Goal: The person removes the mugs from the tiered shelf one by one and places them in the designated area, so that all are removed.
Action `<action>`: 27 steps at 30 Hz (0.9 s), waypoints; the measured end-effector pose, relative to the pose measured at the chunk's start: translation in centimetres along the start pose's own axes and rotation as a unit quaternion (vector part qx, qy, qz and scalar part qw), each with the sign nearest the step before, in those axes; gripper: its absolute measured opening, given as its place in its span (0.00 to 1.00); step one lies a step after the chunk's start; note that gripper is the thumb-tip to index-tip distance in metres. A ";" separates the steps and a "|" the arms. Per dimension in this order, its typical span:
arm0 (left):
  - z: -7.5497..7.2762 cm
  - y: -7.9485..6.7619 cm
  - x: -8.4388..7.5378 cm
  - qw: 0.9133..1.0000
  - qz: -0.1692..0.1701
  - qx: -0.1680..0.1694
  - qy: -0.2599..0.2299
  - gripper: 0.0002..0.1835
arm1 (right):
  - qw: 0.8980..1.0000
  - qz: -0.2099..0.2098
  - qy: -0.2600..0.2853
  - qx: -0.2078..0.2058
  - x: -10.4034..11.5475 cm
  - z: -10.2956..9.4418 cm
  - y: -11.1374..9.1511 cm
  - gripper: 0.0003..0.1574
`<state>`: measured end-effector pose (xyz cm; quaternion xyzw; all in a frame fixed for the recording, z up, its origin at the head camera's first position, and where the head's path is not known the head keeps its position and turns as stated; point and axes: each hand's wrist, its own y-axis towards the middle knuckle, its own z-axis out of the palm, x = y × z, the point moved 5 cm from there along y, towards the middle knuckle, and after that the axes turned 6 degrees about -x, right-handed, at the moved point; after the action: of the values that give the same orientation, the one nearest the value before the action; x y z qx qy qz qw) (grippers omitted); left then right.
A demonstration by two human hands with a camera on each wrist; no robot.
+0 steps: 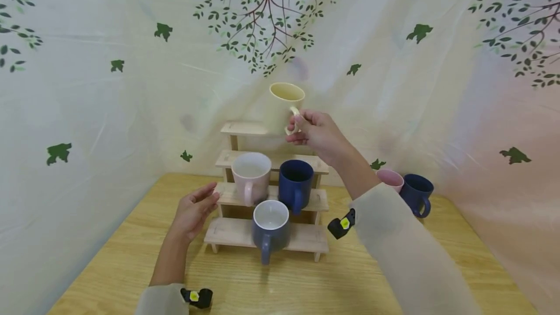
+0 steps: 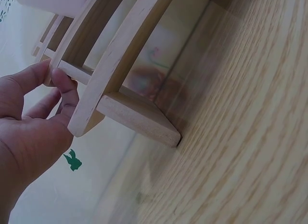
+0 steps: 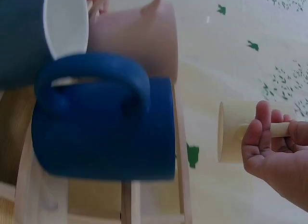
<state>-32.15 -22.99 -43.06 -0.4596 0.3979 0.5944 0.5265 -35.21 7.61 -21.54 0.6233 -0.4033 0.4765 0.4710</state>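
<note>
Right hand [image 1: 318, 133] pinching yellow mug [image 1: 276, 113] by handle [image 1: 295, 111]; left hand [image 1: 192, 212] pinching tiered wooden stand [image 1: 307, 239] at left. Risk: one-sided grip letting mug tilt.

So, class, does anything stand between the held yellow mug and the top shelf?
Nothing visible does. The right hand holds the yellow mug near the top shelf; the pink mug, navy mug and grey-blue mug sit on lower shelves.

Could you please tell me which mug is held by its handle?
The yellow mug, gripped by the right hand; the other mugs rest on the stand or table.
</note>
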 end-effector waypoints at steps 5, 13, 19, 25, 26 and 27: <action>0.0 -0.1 0.0 1.000 0.000 0.000 0.001 0.31 | 0.999 -0.020 -0.032 -0.012 0.0 -3.3 -0.9 0.16; -0.1 0.0 0.1 1.000 -0.007 -0.002 -0.003 0.31 | 0.996 -0.036 -0.068 -0.054 -0.6 -8.0 -2.3 0.19; -0.1 0.0 0.1 1.000 -0.010 -0.002 -0.009 0.31 | 0.991 -0.038 -0.103 -0.078 -1.5 -10.9 -3.9 0.23; -0.1 0.0 0.0 1.000 -0.015 -0.009 -0.012 0.31 | 0.987 -0.027 -0.133 -0.089 -3.1 -13.3 -5.2 0.25; -0.1 0.0 0.0 1.000 -0.014 -0.009 -0.011 0.31 | 0.986 -0.021 -0.139 -0.094 -3.4 -13.7 -5.3 0.25; -0.1 -0.1 -0.1 1.000 -0.015 -0.008 -0.009 0.31 | 0.985 -0.015 -0.144 -0.098 -3.8 -14.0 -5.5 0.26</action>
<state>-32.08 -23.09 -43.02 -0.4639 0.3816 0.5939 0.5352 -33.84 22.69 -24.94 0.6422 -0.5021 0.3331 0.4739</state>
